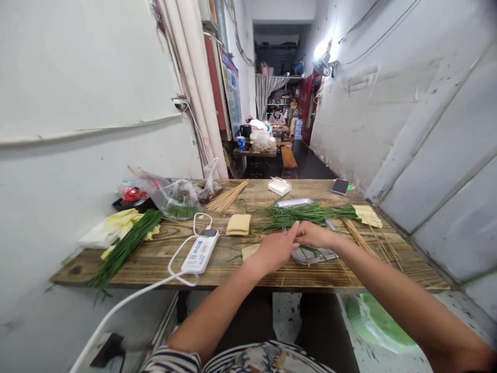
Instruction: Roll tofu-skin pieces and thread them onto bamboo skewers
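Left hand and right hand meet, fingertips pinched close; cannot tell if something thin is between. Shiny silver metal tray just under hands, few green bits in it. Long thin green stalks piled just past hands, likely for easy reach. Thin tan wooden sticks right of hands, side by side, maybe for quick picking. Square pale-yellow stack left of hands. Brown wooden table edge close, body side; more elbow room leftward.

The near tray is shiny metal, the table grained wood.
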Demonstrator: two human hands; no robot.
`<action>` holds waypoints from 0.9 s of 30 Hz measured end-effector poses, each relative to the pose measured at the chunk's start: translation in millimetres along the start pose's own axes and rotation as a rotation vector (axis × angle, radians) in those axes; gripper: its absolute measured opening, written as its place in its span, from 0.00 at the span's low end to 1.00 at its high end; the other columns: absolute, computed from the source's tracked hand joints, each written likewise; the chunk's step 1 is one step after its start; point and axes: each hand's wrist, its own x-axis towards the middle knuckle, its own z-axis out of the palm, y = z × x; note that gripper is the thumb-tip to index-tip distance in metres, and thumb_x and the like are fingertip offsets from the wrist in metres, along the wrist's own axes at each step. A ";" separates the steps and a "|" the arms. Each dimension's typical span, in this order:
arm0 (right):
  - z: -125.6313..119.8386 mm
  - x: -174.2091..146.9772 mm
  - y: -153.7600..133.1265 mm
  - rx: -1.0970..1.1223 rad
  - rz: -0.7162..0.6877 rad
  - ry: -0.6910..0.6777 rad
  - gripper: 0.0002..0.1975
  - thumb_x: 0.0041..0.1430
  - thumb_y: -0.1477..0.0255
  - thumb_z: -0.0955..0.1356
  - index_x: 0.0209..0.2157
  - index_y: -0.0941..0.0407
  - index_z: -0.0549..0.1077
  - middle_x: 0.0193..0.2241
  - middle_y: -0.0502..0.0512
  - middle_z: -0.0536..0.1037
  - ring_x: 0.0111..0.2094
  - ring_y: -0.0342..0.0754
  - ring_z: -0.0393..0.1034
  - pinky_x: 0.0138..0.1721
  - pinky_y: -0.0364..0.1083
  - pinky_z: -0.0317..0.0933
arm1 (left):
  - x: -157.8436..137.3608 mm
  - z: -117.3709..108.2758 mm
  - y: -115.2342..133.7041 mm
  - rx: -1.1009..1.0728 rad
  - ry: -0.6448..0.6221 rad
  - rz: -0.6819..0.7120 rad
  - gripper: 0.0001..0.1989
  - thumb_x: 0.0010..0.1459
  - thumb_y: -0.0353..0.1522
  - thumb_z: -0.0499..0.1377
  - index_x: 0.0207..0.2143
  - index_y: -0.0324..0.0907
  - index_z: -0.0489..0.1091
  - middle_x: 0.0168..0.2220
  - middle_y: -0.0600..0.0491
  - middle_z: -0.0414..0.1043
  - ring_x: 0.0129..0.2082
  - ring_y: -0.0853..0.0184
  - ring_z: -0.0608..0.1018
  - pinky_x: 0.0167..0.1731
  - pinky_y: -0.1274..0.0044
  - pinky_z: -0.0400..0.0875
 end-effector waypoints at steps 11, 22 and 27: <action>-3.3 -27.4 1.9 0.533 0.269 0.497 0.19 0.58 0.56 0.65 0.37 0.57 0.77 0.39 0.58 0.79 0.39 0.47 0.73 0.41 0.45 0.65 | -13.9 0.8 -16.5 -0.326 0.023 -0.179 0.15 0.65 0.32 0.44 0.35 0.40 0.69 0.34 0.49 0.74 0.36 0.63 0.75 0.36 0.76 0.66; 42.8 5.7 2.7 0.899 0.093 0.798 0.16 0.55 0.60 0.65 0.35 0.58 0.74 0.37 0.62 0.79 0.41 0.52 0.74 0.41 0.49 0.68 | -11.7 14.8 -15.4 -0.978 -0.101 -0.262 0.13 0.59 0.34 0.47 0.22 0.41 0.59 0.18 0.59 0.60 0.17 0.75 0.62 0.20 0.82 0.56; 48.5 5.6 7.5 0.791 0.047 0.799 0.18 0.55 0.58 0.65 0.36 0.58 0.75 0.37 0.63 0.78 0.39 0.53 0.74 0.43 0.52 0.67 | -16.5 8.7 -14.6 -0.921 -0.086 -0.233 0.13 0.59 0.33 0.47 0.22 0.41 0.58 0.19 0.59 0.60 0.18 0.74 0.63 0.22 0.81 0.58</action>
